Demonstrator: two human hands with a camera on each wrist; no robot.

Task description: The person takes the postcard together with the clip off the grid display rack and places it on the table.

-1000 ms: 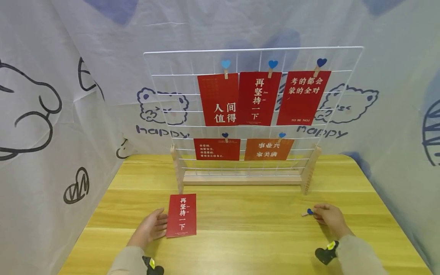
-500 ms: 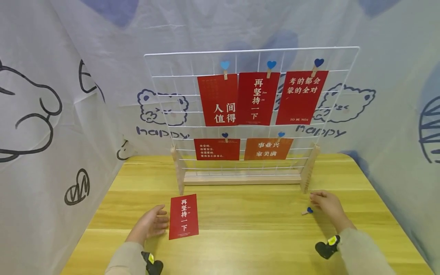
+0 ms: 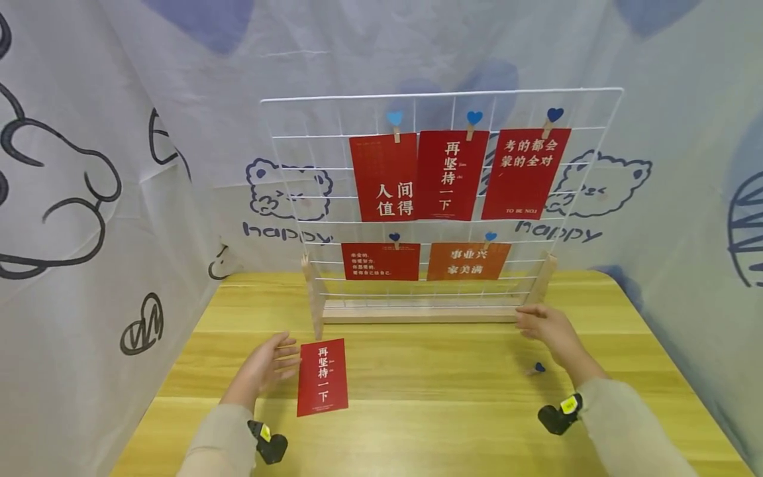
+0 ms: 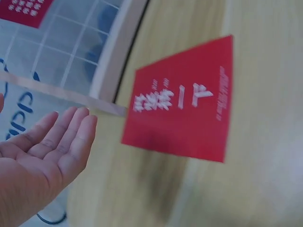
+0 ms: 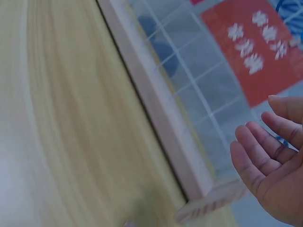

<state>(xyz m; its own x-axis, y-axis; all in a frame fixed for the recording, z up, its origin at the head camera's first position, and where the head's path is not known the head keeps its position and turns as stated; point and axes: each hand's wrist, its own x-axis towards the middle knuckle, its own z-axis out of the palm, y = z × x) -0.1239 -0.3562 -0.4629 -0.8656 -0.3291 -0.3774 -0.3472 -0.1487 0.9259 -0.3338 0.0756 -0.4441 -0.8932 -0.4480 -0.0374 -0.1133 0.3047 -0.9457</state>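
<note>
My left hand (image 3: 266,362) hovers with fingers straight and relaxed, holding nothing, just left of the red card (image 3: 322,377). The card lies flat on the worktop (image 3: 441,391), in front of the grid's left wooden foot. My right hand (image 3: 547,328) is released too, palm loose, fingers near the right end of the grid's (image 3: 441,199) wooden base. A small blue clip (image 3: 536,368) lies on the worktop just below that hand, untouched. Five cards hang clipped on the grid.
</note>
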